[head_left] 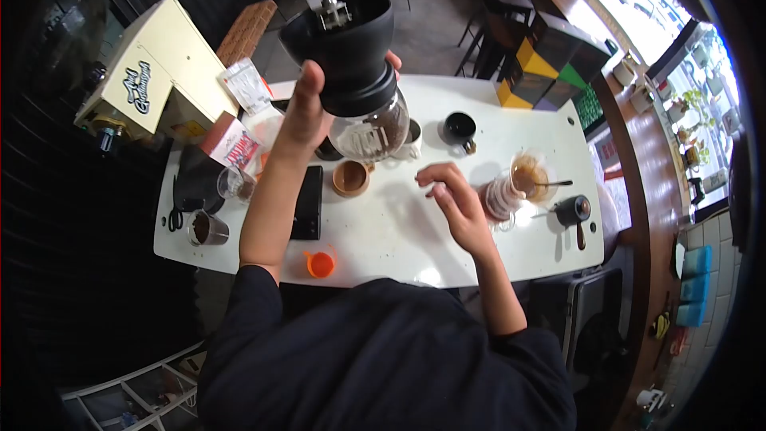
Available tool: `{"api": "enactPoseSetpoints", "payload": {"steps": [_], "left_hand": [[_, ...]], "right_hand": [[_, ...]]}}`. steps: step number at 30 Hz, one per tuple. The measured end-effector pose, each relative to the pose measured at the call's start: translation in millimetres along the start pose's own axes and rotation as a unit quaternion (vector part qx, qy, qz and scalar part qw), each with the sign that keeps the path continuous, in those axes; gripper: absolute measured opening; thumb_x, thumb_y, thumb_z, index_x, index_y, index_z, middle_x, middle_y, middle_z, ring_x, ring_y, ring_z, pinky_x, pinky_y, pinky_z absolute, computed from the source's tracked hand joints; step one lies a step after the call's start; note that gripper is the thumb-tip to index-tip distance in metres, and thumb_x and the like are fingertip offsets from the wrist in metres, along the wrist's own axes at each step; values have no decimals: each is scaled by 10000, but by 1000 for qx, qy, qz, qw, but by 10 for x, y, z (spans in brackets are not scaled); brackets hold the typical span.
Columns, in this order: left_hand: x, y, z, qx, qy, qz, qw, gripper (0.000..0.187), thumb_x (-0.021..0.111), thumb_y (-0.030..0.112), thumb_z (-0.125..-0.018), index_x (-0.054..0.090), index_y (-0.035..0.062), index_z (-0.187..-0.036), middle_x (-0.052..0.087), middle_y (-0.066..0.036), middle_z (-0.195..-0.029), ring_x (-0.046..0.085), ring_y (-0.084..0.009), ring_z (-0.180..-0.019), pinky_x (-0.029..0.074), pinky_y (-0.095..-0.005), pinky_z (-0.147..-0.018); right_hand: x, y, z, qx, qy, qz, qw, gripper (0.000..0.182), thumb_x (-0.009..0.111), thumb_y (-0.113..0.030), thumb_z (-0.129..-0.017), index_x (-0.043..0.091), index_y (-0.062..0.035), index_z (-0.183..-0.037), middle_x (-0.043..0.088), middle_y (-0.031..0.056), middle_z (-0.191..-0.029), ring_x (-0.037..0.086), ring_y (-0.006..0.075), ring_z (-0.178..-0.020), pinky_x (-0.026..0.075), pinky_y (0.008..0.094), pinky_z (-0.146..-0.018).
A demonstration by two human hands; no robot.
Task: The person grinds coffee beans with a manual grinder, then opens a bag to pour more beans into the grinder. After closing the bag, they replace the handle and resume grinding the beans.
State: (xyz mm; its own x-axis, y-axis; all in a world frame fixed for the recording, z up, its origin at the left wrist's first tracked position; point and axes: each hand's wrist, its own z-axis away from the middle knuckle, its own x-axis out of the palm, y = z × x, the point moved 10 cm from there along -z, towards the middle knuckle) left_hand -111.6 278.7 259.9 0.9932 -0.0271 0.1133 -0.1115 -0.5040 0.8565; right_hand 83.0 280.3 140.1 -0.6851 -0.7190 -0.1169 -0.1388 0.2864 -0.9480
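My left hand (307, 112) is raised above the white table (399, 231) and grips a black hand coffee grinder (347, 48) by its body. The grinder's clear glass jar (371, 134) hangs below my fingers with brown grounds inside. My right hand (451, 195) hovers low over the table with loosely curled fingers and nothing in it, just left of a glass dripper (523, 183) with a paper filter. A tan cup (351, 178) stands under the grinder.
A black scale (307, 203) and an orange scoop (321, 263) lie near the front edge. A black cup (460, 129), a small black pot (574, 211), glasses (209, 228) and a cream machine (155, 72) ring the table. Colourful boxes (550, 72) stand at the back right.
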Motion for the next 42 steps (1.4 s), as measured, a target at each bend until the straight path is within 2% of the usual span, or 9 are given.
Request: {"api": "enactPoseSetpoints", "payload": {"steps": [5, 7, 19, 24, 26, 33, 35, 37, 42], "left_hand": [[-58, 662, -455, 72, -56, 39, 995, 1168, 513, 981, -655, 517, -32, -1235, 592, -224, -1154, 609, -311, -1088, 501, -429, -970], [96, 832, -601, 74, -170, 230, 955, 1167, 531, 989, -632, 518, -29, -1203, 593, -222, -1130, 611, -337, -1069, 503, -455, -958], [102, 381, -836, 68, -155, 324, 931, 1198, 436, 1033, -620, 564, -36, -1146, 628, -240, -1052, 662, -359, -975, 542, -461, -889], [305, 697, -755, 124, -292, 348, 882, 1220, 497, 1047, -544, 526, -16, -1143, 607, -191, -1036, 626, -349, -963, 476, -482, -913], [224, 674, -801, 103, -208, 285, 930, 262, 598, 352, -1002, 520, 106, -1047, 603, -60, -936, 643, -247, -857, 484, -431, -897], [147, 619, -659, 118, -219, 273, 929, 243, 581, 325, -1017, 509, 94, -1035, 598, -56, -920, 652, -243, -875, 505, -437, -882], [164, 603, -515, 101, -189, 211, 954, 885, 689, 832, -701, 510, 60, -1095, 621, -128, -983, 665, -277, -930, 516, -417, -906], [105, 267, -247, 113, -162, 111, 974, 1236, 553, 1001, -579, 493, -40, -1242, 589, -202, -1167, 609, -332, -1131, 480, -465, -999], [-278, -1271, 918, 13, 114, -75, 991, 1133, 1024, 425, -502, 427, 2, -1367, 524, -118, -1348, 548, -194, -1230, 472, -369, -1051]], "right_hand": [[-98, 29, 154, 11, 18, -18, 1000, 233, 475, -168, -1055, 628, -7, -1124, 588, 82, -1118, 584, 175, -1026, 469, 307, -899], [-157, 128, 219, 23, 31, -40, 998, 234, 473, -166, -1056, 629, -5, -1121, 588, 77, -1106, 591, 168, -1010, 473, 306, -889], [-96, 341, 370, 70, 22, -74, 995, 254, 481, -189, -1069, 634, 6, -1125, 598, 74, -1100, 605, 156, -997, 475, 310, -890], [-112, 338, 370, 82, 21, -65, 994, 244, 491, -180, -1064, 639, 0, -1133, 599, 70, -1108, 598, 154, -995, 476, 309, -896], [-83, 365, 361, 91, 21, -67, 993, 231, 490, -164, -1061, 628, 11, -1122, 609, 75, -1069, 600, 161, -1008, 481, 317, -890], [56, 458, 436, 119, -9, -63, 991, 238, 490, -173, -1065, 638, 0, -1135, 603, 68, -1106, 602, 151, -990, 480, 305, -890], [40, 443, 470, 123, 2, -69, 990, 235, 490, -172, -1064, 634, 4, -1120, 608, 72, -1094, 600, 157, -1006, 480, 308, -890], [4, 463, 491, 125, 14, -74, 989, 232, 490, -172, -1063, 631, 8, -1106, 614, 77, -1082, 598, 162, -1023, 480, 311, -890], [-191, 208, 515, 11, 84, -64, 994, 439, 680, -228, -953, 537, -27, -1316, 503, 112, -1309, 546, 213, -1183, 471, 357, -948]]}}
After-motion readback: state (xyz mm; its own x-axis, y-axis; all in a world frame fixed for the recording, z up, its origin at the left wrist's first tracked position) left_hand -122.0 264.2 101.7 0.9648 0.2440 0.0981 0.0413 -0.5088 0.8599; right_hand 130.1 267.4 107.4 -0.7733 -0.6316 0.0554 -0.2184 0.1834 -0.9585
